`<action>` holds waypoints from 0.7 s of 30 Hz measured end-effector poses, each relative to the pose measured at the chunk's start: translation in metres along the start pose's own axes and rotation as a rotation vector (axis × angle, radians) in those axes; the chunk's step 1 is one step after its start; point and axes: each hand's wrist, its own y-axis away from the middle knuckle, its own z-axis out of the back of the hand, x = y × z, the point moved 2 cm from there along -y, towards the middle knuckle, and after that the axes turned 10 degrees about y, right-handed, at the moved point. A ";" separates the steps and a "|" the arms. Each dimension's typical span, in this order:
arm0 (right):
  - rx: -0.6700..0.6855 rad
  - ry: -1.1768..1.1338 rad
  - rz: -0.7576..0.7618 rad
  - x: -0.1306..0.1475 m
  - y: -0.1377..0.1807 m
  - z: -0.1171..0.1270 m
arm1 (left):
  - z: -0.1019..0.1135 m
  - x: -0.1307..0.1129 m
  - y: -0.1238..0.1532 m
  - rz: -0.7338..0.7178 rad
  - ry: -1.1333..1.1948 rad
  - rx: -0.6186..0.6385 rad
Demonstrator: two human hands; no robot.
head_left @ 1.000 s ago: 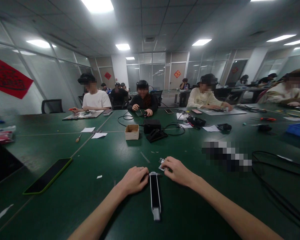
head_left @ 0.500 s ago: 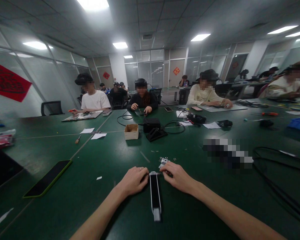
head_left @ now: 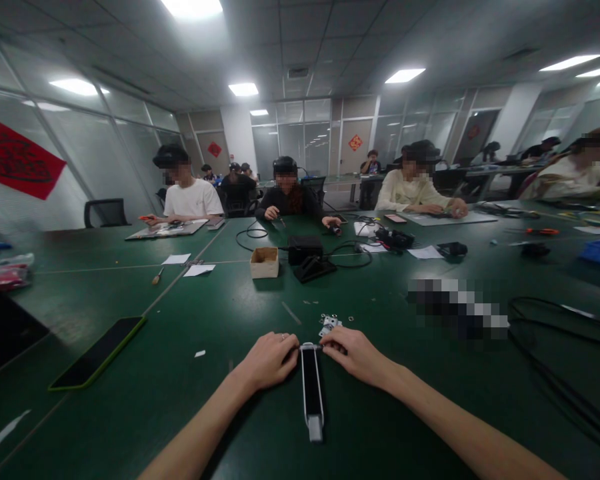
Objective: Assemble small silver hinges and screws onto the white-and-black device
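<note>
A long narrow piece (head_left: 313,390) with a white looped frame, a black middle and a pale block at its near end lies on the green table, pointing towards me. At its far end, my left hand (head_left: 269,360) rests on the left side with fingers curled and the fingertips against or very near the frame. Opposite it, my right hand (head_left: 353,350) has its fingers pinched together at the frame's far right corner. Whatever sits between the fingertips of either hand is too small or hidden. Just beyond my right fingers lies a little pile of small metal parts (head_left: 330,323).
A phone with a green edge (head_left: 97,353) lies left. Ahead stand a small open box (head_left: 265,264) and a black device (head_left: 305,250) with cables. A blurred-out object (head_left: 457,307) and black cables (head_left: 540,360) lie right. Several people sit across the table.
My hands and the framed piece keep nearly the same place, while my view shifts slightly. Across the table, a person's hand has moved to the right with a dark object.
</note>
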 end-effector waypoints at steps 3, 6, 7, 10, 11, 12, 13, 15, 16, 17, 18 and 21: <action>0.010 0.013 0.010 -0.001 0.000 0.002 | -0.001 0.000 0.000 -0.002 -0.010 0.001; 0.005 0.013 0.014 -0.002 -0.001 0.002 | -0.002 0.001 0.000 -0.005 -0.020 -0.005; 0.007 0.011 0.013 -0.002 -0.001 0.002 | -0.002 0.001 0.000 -0.006 -0.020 -0.006; 0.014 0.010 0.005 -0.003 -0.001 -0.001 | -0.002 0.001 0.000 -0.008 -0.018 -0.010; 0.013 0.010 0.000 -0.003 -0.001 -0.001 | -0.002 0.002 0.000 -0.008 -0.020 -0.011; 0.010 0.010 -0.005 -0.003 -0.001 -0.002 | -0.003 0.002 0.000 -0.008 -0.019 -0.010; 0.002 0.010 -0.007 -0.002 -0.001 -0.002 | -0.003 0.002 0.000 -0.008 -0.018 -0.010; -0.015 0.011 0.000 -0.002 -0.001 -0.003 | -0.003 0.002 0.000 -0.006 -0.013 -0.007; -0.020 0.014 0.008 -0.002 -0.001 -0.003 | -0.003 0.002 0.000 -0.005 -0.011 -0.006; -0.023 0.016 0.015 -0.001 -0.001 -0.003 | -0.003 0.002 0.000 -0.005 -0.009 -0.007; -0.024 0.019 0.020 -0.001 -0.001 -0.003 | -0.003 0.002 0.000 -0.006 -0.009 -0.007; -0.022 0.026 0.020 0.000 -0.001 -0.001 | 0.000 0.000 0.000 -0.004 -0.005 0.002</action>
